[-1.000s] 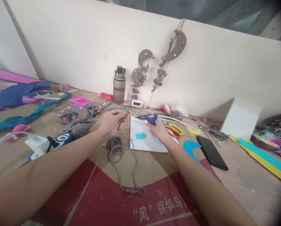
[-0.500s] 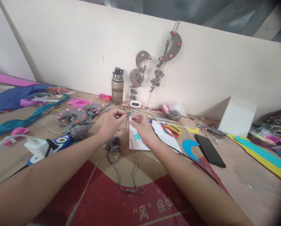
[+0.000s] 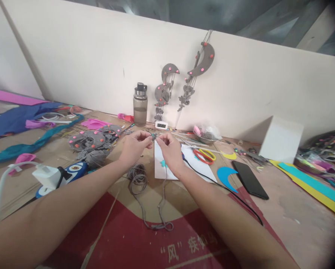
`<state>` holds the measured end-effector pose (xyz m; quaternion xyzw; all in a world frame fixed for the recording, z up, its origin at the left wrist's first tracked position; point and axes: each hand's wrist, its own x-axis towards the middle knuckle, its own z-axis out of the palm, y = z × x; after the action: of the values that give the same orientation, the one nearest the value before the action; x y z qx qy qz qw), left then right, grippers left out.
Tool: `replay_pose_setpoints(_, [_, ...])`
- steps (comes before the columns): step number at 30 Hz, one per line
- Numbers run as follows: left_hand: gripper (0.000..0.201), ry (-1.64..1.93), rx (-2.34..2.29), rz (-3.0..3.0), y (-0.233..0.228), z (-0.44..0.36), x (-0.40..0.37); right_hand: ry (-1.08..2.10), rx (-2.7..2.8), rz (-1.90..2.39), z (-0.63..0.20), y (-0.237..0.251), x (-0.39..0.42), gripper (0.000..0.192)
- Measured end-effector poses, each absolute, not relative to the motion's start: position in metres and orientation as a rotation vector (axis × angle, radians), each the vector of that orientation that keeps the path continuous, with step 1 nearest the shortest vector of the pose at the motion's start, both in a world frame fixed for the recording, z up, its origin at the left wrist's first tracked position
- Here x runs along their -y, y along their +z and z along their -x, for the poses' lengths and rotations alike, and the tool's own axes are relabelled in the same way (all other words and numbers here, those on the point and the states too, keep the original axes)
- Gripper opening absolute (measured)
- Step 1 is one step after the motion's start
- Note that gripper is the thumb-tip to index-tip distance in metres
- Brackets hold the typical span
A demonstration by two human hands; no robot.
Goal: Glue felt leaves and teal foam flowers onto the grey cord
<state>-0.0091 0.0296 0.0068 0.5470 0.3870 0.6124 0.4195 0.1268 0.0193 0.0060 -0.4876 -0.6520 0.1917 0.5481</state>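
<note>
right hand (image 3: pixel 170 149) has joined left hand (image 3: pixel 134 146), fingers pinching grey cord (image 3: pixel 153 137) above cluttered cardboard floor (image 3: pixel 122 209).

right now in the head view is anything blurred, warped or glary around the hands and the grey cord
Head view: light is soft and even, no glare; the left hand and right hand look fairly sharp, but the tiny piece pinched between them is too small to make out; the thin grey cord reads clearly; wide-lens warping stretches the forearms, and the right corners darken.
</note>
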Motion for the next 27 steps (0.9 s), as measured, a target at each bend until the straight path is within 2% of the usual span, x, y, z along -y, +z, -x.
replay_pose_setpoints(17, [0.017, 1.411, -0.917, -1.375, -0.006, 0.002, -0.033, 0.155, 1.570, 1.215, -0.134, 0.004, -0.018, 0.018])
replay_pose_setpoints(27, [0.010, 1.301, -0.917, -1.496, -0.006, 0.003, -0.033, 0.400, 1.557, 1.245, -0.136, 0.002, -0.019, 0.018])
